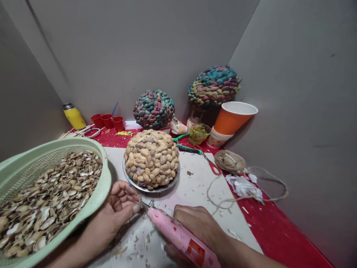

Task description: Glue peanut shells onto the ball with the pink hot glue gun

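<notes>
The right hand grips a pink glue gun, its nozzle at the left hand, which pinches a small piece, possibly shell. Just beyond, a peanut-covered ball sits on a metal plate on the tabletop, right of a green basket of shells.

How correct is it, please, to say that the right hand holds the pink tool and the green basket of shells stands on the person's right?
The side is wrong: the head view shows the green basket of shells on the person's left. The right hand holds the pink tool.
</notes>
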`<state>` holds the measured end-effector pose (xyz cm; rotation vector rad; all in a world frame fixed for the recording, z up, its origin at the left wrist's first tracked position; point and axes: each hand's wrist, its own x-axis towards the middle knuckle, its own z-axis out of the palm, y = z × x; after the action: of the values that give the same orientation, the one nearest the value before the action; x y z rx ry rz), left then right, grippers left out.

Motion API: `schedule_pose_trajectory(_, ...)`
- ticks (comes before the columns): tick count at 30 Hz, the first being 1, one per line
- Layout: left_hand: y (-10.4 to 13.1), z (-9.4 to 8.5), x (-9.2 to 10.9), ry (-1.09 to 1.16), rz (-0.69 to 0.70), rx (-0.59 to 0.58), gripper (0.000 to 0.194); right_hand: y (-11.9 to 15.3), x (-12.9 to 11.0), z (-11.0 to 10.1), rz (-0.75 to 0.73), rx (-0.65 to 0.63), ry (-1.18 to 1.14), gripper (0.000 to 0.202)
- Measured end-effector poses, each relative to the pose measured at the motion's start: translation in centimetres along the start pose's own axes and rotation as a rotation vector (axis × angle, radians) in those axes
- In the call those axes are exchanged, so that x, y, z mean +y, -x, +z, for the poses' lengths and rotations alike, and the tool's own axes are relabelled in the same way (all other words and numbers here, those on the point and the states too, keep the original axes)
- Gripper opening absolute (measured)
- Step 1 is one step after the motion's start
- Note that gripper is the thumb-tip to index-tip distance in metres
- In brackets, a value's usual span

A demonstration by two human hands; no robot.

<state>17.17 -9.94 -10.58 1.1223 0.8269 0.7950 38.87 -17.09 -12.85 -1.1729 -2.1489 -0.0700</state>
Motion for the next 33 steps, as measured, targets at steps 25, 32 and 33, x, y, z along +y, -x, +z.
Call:
schedule_pose_trajectory(25,0.18,0.26,0.13,0.065,-0.006,0.001,0.029,-0.68,-0.17,-0.22,-0.033,0.076,0.066,0.055)
schedule_pose_trajectory(32,0.14,0.06,0.25,0.073,0.008,0.007,0.027,-0.43,-0.03,-0.09,-0.024,0.035,0.045,0.051)
schedule_pose_trajectory(33,0.12,0.05,0.28,0.076,0.005,0.007,0.027,-0.44,-0.04,-0.11,-0.019,0.037,0.037,0.051)
